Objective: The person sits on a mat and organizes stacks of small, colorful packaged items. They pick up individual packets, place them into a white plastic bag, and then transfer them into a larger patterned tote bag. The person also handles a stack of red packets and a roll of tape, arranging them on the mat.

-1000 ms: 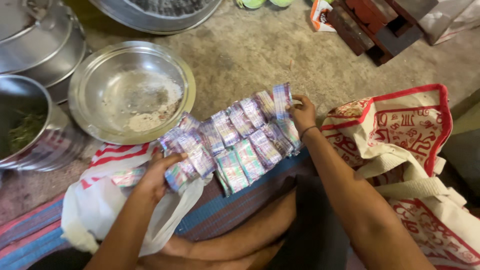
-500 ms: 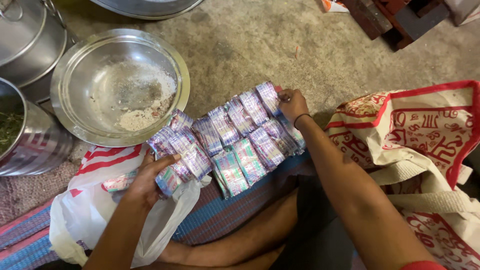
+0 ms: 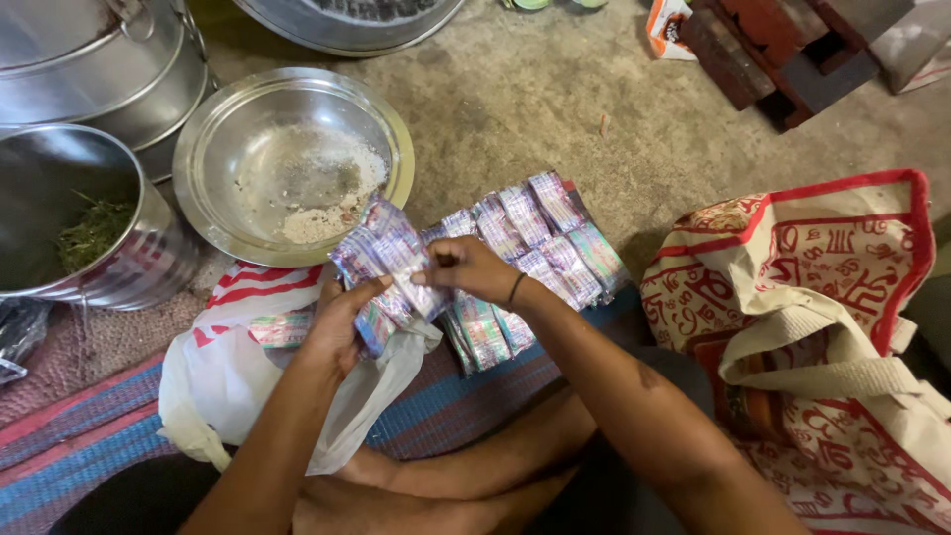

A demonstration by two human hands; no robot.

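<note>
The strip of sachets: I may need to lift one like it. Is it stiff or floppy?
Probably floppy: the strip of sachets bends where the left hand and right hand fold it. Likely light, since fingertips alone hold it. Its glossy foil may be slippery.

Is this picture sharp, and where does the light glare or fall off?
Head view: mostly sharp; the sachet strip between the left hand and right hand glints and looks slightly soft. Bright reflections show on the steel bowl rim; the bottom edge near the legs falls into shadow.
</note>
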